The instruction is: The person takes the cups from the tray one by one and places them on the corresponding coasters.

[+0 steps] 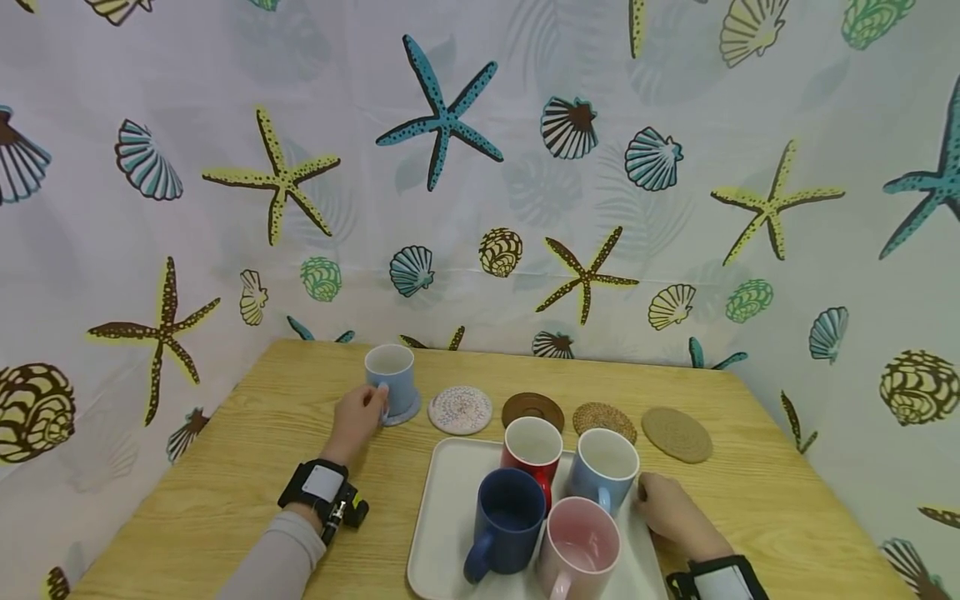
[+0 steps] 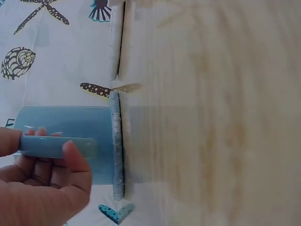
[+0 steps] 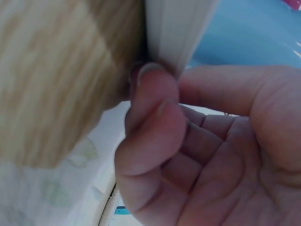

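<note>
At the table's far left, a light blue mug (image 1: 392, 375) stands upright on a blue coaster (image 1: 405, 410). My left hand (image 1: 358, 414) holds it by the handle (image 2: 56, 146), with thumb and fingers about the handle in the left wrist view. On the right, my right hand (image 1: 671, 510) pinches the rim of a white tray (image 1: 442, 508); curled fingers (image 3: 155, 136) meet the tray edge in the right wrist view. The tray bears a red mug (image 1: 528, 450), another light blue mug (image 1: 602, 471), a navy mug (image 1: 506, 525) and a pink mug (image 1: 576, 550).
A row of coasters runs behind the tray: a speckled white one (image 1: 461, 410), a dark brown one (image 1: 517, 406), a woven brown one (image 1: 604, 419) and a tan one (image 1: 677, 434). A patterned curtain (image 1: 480, 208) hangs at the wooden table's (image 1: 750, 483) far edge.
</note>
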Available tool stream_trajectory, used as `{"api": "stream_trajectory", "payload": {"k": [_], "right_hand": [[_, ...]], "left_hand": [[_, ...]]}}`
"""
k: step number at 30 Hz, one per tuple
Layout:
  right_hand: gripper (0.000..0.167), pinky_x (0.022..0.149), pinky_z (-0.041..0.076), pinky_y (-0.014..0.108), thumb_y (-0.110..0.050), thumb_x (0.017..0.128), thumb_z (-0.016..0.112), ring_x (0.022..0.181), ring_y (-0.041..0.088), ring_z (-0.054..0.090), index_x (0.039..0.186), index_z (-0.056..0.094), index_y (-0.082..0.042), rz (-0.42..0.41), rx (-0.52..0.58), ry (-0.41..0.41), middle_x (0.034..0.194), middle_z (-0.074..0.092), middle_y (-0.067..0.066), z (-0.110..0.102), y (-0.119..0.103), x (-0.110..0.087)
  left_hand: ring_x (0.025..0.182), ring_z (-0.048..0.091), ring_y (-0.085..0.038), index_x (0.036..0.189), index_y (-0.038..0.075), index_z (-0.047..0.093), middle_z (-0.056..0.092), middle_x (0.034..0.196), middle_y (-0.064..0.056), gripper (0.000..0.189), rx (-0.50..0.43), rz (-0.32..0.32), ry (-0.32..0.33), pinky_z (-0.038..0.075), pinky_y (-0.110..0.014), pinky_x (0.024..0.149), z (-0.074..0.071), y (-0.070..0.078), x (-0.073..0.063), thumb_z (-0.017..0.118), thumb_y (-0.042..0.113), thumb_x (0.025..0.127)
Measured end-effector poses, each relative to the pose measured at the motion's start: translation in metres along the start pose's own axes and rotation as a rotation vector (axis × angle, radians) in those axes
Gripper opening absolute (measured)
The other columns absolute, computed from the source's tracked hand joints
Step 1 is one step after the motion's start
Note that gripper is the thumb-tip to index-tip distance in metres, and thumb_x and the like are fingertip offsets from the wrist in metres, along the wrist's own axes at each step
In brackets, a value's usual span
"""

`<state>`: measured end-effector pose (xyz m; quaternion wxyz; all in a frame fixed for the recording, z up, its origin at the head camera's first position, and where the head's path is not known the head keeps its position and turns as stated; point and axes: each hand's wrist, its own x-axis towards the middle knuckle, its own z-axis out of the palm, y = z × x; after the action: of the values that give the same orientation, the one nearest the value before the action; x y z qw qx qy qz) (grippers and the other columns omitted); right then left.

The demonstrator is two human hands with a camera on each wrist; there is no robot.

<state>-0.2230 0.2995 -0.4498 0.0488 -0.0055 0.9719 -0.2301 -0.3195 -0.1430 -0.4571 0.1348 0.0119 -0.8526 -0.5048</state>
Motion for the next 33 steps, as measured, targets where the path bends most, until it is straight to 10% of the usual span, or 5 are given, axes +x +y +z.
{"api": "stream_trajectory", "payload": {"k": [9,19,26,33], "right_hand": [[0.006,0.059,0.046,0.031,-0.001,0.088,0.055,0.067,0.019,0.053,0.090,0.059,0.003,0.014,0.008,-0.004,0.073,0.055,0.007,0.001,0.002,0.001],[0.006,0.057,0.046,0.031,0.001,0.087,0.057,0.067,0.018,0.053,0.092,0.059,0.004,0.010,0.004,-0.010,0.074,0.056,0.009,0.000,0.000,0.000],[0.012,0.061,0.048,0.032,0.000,0.088,0.057,0.071,0.019,0.055,0.097,0.060,0.006,0.017,0.002,-0.015,0.079,0.059,0.010,-0.003,-0.002,0.000],[0.009,0.058,0.046,0.031,0.000,0.089,0.055,0.068,0.019,0.053,0.094,0.059,0.005,-0.001,0.004,-0.007,0.075,0.056,0.009,-0.001,-0.002,-0.002]], "left_hand": [[0.078,0.056,-0.023,0.100,-0.004,0.062,0.061,0.087,-0.013,0.035,0.120,-0.014,-0.085,0.045,-0.031,0.067,-0.012,0.013,-0.011,0.046,0.026,0.103],[0.118,0.057,-0.038,0.127,-0.003,0.056,0.061,0.125,-0.022,0.040,0.181,0.080,-0.187,0.047,-0.053,0.097,-0.045,0.051,-0.058,0.049,0.028,0.102],[0.111,0.058,-0.026,0.122,0.003,0.061,0.063,0.119,-0.014,0.046,-0.133,-0.106,-0.551,0.053,-0.043,0.090,-0.034,0.068,-0.098,0.048,0.042,0.101],[0.098,0.062,-0.017,0.115,0.001,0.064,0.066,0.111,-0.014,0.040,-0.233,-0.147,-0.841,0.056,-0.039,0.081,-0.004,0.073,-0.129,0.050,0.037,0.101]]}}
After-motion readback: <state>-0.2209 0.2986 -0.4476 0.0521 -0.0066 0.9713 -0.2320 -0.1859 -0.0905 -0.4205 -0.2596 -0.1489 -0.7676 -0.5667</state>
